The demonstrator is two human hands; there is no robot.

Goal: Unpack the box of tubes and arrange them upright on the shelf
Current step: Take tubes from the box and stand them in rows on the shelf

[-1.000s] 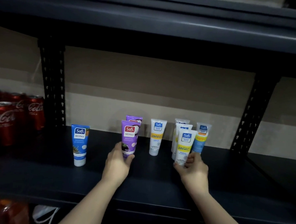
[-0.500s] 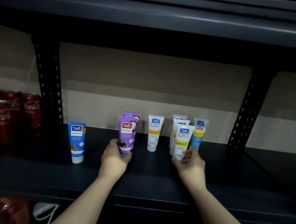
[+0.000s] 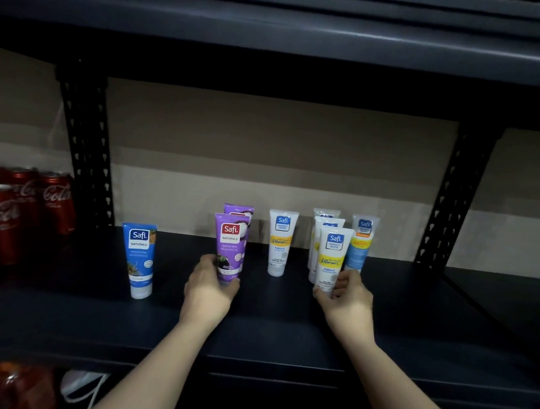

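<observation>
Several tubes stand upright, cap down, on the dark shelf [image 3: 271, 324]. My left hand [image 3: 208, 290] grips the base of a purple tube [image 3: 230, 243]; a second purple tube [image 3: 239, 209] stands right behind it. My right hand [image 3: 346, 299] pinches the bottom of a white and yellow tube [image 3: 332, 255], the front one of a row of three. A blue tube [image 3: 139, 258] stands alone at the left. One white tube [image 3: 279, 241] stands between my hands, and a white and blue tube [image 3: 360, 241] stands at the right rear. No box is in view.
Red cola cans [image 3: 5, 216] fill the shelf's left end beyond a black perforated upright [image 3: 85, 152]. Another upright [image 3: 452, 196] stands at the right rear. A shelf board [image 3: 305, 26] hangs overhead. Bags lie below at bottom left [image 3: 14, 384].
Both hands stay at the bases of the same two tubes. The view has shifted slightly, and the tubes keep their places on the shelf.
</observation>
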